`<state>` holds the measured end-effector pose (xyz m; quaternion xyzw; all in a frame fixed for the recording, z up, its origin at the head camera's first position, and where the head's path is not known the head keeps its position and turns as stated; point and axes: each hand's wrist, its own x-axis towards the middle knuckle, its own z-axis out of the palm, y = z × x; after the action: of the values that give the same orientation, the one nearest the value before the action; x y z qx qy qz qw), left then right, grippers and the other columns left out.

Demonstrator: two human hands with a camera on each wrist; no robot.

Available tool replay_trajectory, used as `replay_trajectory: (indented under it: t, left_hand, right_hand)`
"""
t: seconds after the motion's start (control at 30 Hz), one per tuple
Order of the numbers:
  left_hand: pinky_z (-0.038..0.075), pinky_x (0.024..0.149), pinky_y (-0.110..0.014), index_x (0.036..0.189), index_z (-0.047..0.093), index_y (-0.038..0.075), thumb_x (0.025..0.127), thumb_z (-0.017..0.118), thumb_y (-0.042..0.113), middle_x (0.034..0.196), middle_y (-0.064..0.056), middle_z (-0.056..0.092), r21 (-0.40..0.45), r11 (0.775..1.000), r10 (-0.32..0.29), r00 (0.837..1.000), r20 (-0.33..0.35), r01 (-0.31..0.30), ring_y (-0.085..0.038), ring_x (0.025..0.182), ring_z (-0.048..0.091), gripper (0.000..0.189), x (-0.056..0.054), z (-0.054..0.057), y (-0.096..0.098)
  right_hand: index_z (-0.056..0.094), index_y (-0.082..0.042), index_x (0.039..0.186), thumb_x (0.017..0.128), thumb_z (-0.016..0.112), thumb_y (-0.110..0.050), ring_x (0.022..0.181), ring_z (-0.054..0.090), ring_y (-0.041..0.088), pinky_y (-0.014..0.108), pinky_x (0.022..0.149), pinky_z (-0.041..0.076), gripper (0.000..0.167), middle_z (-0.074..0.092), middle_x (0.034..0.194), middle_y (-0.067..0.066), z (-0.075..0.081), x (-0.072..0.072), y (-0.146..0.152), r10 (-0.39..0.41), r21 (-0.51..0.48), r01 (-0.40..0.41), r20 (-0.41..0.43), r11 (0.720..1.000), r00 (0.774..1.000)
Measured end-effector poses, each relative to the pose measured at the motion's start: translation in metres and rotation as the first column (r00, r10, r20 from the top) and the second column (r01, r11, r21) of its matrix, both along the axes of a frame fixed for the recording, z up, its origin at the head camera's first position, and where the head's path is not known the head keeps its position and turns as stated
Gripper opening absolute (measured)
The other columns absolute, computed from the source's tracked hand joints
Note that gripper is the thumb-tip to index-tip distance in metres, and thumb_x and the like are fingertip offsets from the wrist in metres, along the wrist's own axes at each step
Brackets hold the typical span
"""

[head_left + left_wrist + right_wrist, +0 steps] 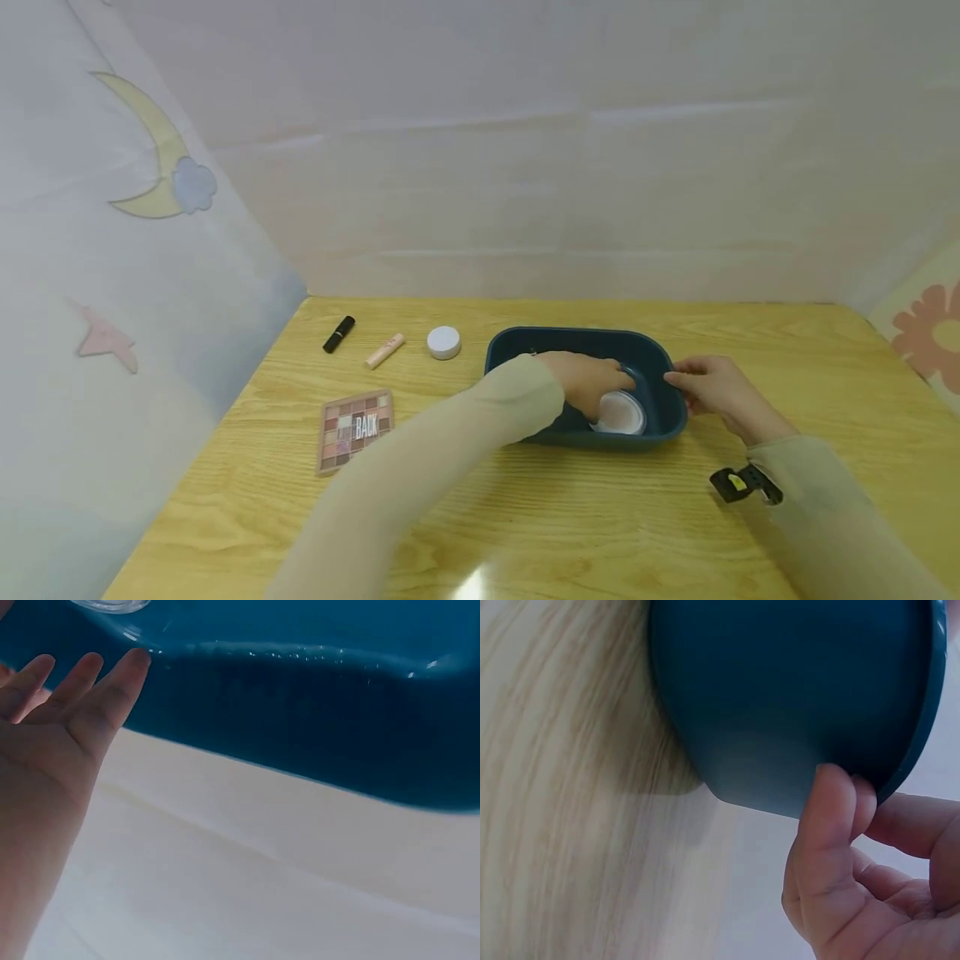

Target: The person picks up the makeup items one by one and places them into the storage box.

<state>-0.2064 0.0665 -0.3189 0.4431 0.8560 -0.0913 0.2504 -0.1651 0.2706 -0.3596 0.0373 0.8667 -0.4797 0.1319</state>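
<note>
A dark blue bin with rounded corners stands on the table. Inside it, toward its right end, lies a round powder container with a clear rim; part of its clear edge shows in the left wrist view. My left hand reaches into the bin beside this container, its fingers extended and spread a little. Whether it touches the container I cannot tell. At the bin's right end, my right hand pinches the rim between thumb and fingers, which press the outer wall in the right wrist view.
Left of the bin lie a black lipstick tube, a pale pink tube and a round white jar. An eyeshadow palette is nearer, partly behind my left sleeve. A cloth backdrop rises behind the wooden table.
</note>
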Motion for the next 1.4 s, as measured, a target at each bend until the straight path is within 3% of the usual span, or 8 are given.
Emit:
replay_trajectory:
  t: [0.23,0.47,0.87,1.1,1.4]
  left_hand:
    - [0.04,0.097,-0.021,0.155,0.027,0.028,0.092,0.068,0.032,0.155,0.008,0.028,0.109,0.991,0.074,0.996,0.055,-0.079,-0.005,0.126,0.044,0.075,0.003,0.005,-0.018]
    - [0.037,0.103,-0.025,0.155,0.026,0.024,0.093,0.067,0.034,0.157,0.005,0.026,0.192,0.973,0.125,0.991,0.042,-0.13,-0.009,0.134,0.04,0.076,0.004,0.011,-0.039]
    - [0.034,0.109,-0.03,0.156,0.024,0.019,0.095,0.063,0.034,0.159,-0.002,0.024,0.275,0.936,0.215,0.975,0.051,-0.221,-0.015,0.14,0.033,0.073,0.009,0.003,-0.072]
    - [0.033,0.11,-0.033,0.156,0.024,0.017,0.097,0.061,0.034,0.159,-0.005,0.024,0.338,0.893,0.29,0.954,0.073,-0.297,-0.019,0.141,0.032,0.072,0.012,0.003,-0.094]
    - [0.035,0.108,-0.036,0.155,0.024,0.01,0.098,0.06,0.029,0.158,-0.011,0.024,0.441,0.832,0.321,0.941,0.11,-0.336,-0.023,0.139,0.035,0.071,0.012,0.004,-0.121]
  right_hand:
    - [0.042,0.026,0.125,0.102,0.048,-0.012,0.062,0.057,0.01,0.027,0.058,0.054,0.045,0.059,0.075,0.002,-0.004,-0.001,0.002,0.01,0.005,-0.01,-0.017,1.0,1.0]
    - [0.042,0.025,0.125,0.103,0.048,-0.013,0.062,0.056,0.011,0.027,0.059,0.053,0.045,0.058,0.076,0.002,-0.003,-0.002,0.002,0.011,0.007,-0.011,-0.014,1.0,1.0]
    - [0.039,0.025,0.129,0.104,0.046,-0.015,0.067,0.056,0.014,0.029,0.061,0.054,0.047,0.058,0.083,0.006,-0.005,0.0,0.004,0.028,0.012,-0.028,-0.008,1.0,1.0]
    - [0.037,0.025,0.13,0.104,0.045,-0.015,0.068,0.056,0.014,0.029,0.061,0.054,0.049,0.058,0.084,0.008,-0.005,-0.001,0.005,0.03,0.021,-0.03,-0.011,0.999,0.999]
    - [0.037,0.024,0.13,0.104,0.045,-0.016,0.068,0.056,0.014,0.029,0.062,0.054,0.049,0.057,0.084,0.007,-0.005,-0.001,0.004,0.028,0.026,-0.029,0.006,0.999,1.0]
